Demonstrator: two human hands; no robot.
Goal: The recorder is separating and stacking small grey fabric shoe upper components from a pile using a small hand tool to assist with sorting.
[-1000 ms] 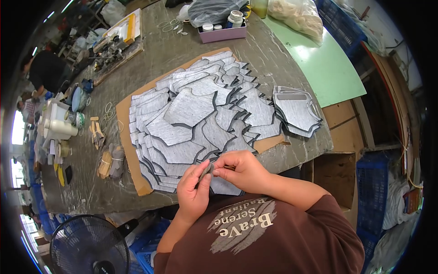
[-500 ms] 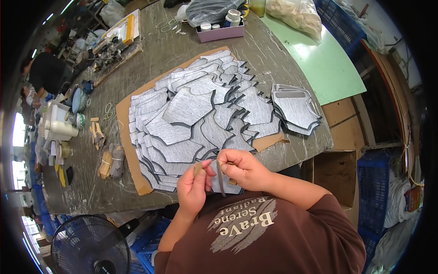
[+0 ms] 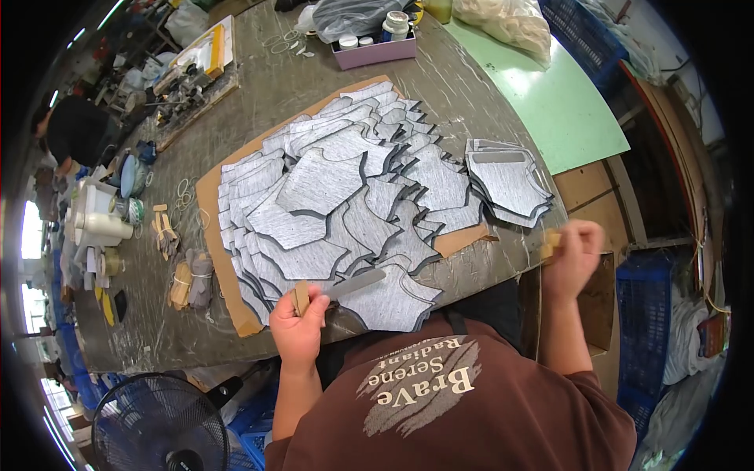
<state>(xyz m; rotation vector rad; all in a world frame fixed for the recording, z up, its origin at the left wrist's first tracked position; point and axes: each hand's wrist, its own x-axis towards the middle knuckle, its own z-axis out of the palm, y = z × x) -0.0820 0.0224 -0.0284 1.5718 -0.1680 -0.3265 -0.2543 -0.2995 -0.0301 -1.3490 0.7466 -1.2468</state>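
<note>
The grey strip (image 3: 357, 283) reaches right over the near panels (image 3: 385, 304) from the left hand (image 3: 297, 326), which pinches it and a tan strip (image 3: 301, 299). At the table's (image 3: 440, 86) right edge, the blurred right hand (image 3: 577, 251) grips something tan (image 3: 551, 243). The step looks like separating strips; placing one calls for a light, steady pinch.

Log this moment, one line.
Left hand: holds tan strip, grey strip at thumb | Right hand: tan pieces, blurred | Panels: piled on cardboard
</note>
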